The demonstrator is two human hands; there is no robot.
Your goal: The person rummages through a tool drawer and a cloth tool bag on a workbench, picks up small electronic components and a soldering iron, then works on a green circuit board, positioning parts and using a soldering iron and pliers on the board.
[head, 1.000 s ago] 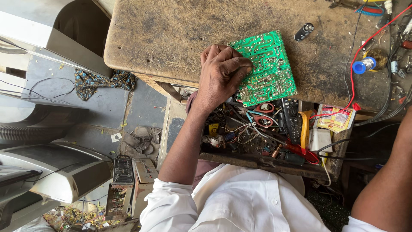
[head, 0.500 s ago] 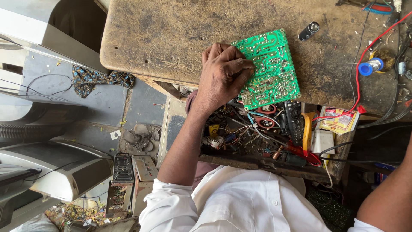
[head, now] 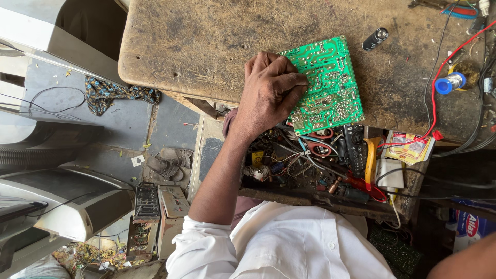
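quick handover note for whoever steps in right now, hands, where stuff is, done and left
Left hand: pressed on the left edge of the green rectangular circuit board, solder side up, at the front edge of the worn wooden workbench.
Right hand: out of view; only a forearm shows at the lower right.
Small black cylindrical capacitor lies loose beyond the board.
Done: board laid out and steadied.
Left: no tool on the board yet.
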